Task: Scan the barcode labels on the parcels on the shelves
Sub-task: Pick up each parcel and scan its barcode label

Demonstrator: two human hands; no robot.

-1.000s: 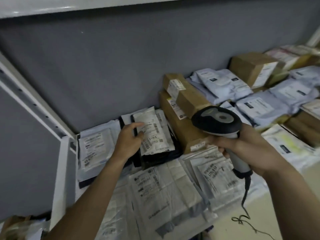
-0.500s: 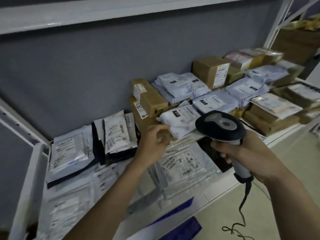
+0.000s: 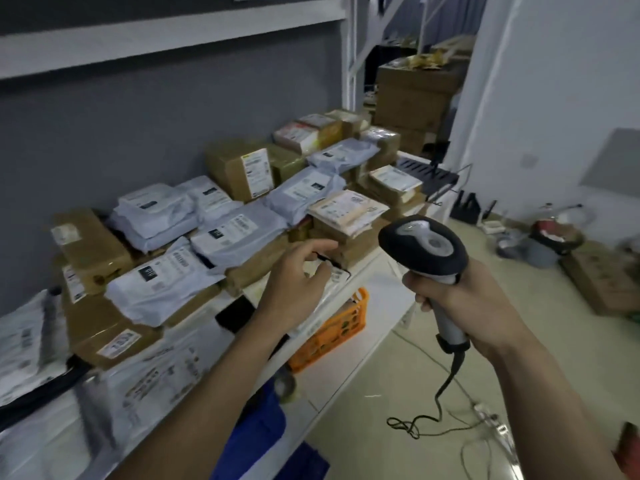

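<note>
One barcode scanner (image 3: 423, 245), at 3 o'clock. One orange basket (image 3: 332, 332), centre. One blue crate (image 3: 263, 424), at 6 o'clock. Pale poly mailers (image 3: 239, 233) on the shelf (image 3: 377, 268): at least six. Brown cardboard boxes (image 3: 239, 168): too many and too blurred for an exact count.

Parcels (image 3: 239, 233) crowd the shelf (image 3: 377, 268); a crate (image 3: 332, 330) sits below it.

— What sits under the shelf?
— An orange plastic crate (image 3: 332, 336), with something blue (image 3: 263, 431) nearer the camera.
— And by the far white wall?
— Black stands (image 3: 467, 211) and blurred clutter (image 3: 550, 237) beside a brown carton (image 3: 602, 282) on the tiled floor (image 3: 381, 427).
</note>
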